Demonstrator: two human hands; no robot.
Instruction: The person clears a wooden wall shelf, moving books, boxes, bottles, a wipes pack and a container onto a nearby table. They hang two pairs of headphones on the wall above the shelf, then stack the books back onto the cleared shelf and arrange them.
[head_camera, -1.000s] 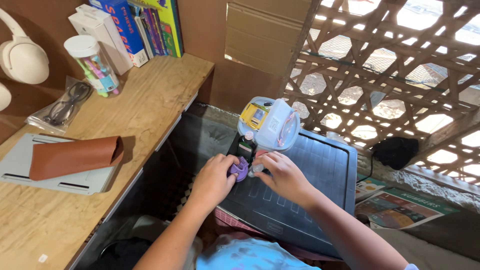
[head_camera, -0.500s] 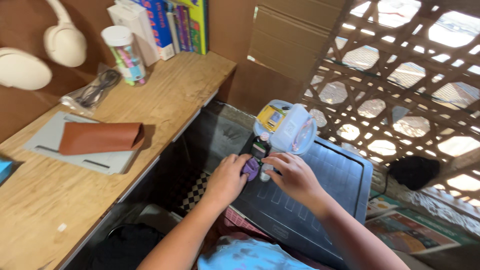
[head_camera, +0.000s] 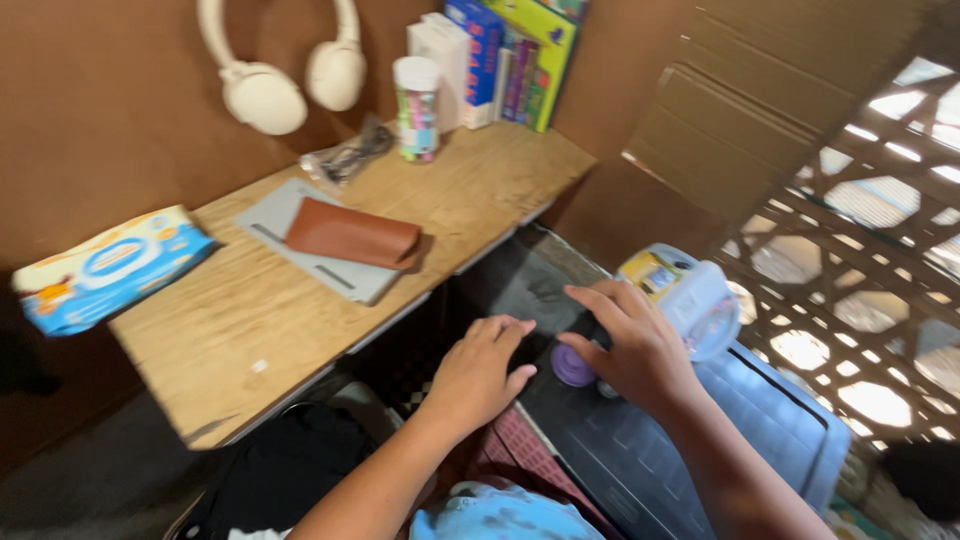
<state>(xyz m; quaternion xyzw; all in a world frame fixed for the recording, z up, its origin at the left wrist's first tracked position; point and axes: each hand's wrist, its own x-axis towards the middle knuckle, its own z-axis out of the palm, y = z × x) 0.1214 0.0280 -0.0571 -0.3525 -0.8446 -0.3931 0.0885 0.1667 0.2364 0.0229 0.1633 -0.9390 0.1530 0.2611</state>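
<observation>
The right hand (head_camera: 640, 350) pinches a small purple piece (head_camera: 573, 366) on the grey case (head_camera: 760, 440), the left hand (head_camera: 482, 372) flat and empty at its nine o'clock.

Desk (head_camera: 300, 330) is raw-looking wood with visible grain, matt, a bit scuffed. The walls look like plain brown cardboard. Pouch (head_camera: 352, 233) reads as smooth tan leather, sitting on a matt grey pad (head_camera: 300, 250). Headphones (head_camera: 275, 70) are cream plastic, soft sheen. The dark bin lid (head_camera: 690, 450) under both hands is ribbed matt plastic, and the jar (head_camera: 690, 295) is clear glossy plastic. Wipes pack (head_camera: 105, 265) is shiny film.
</observation>
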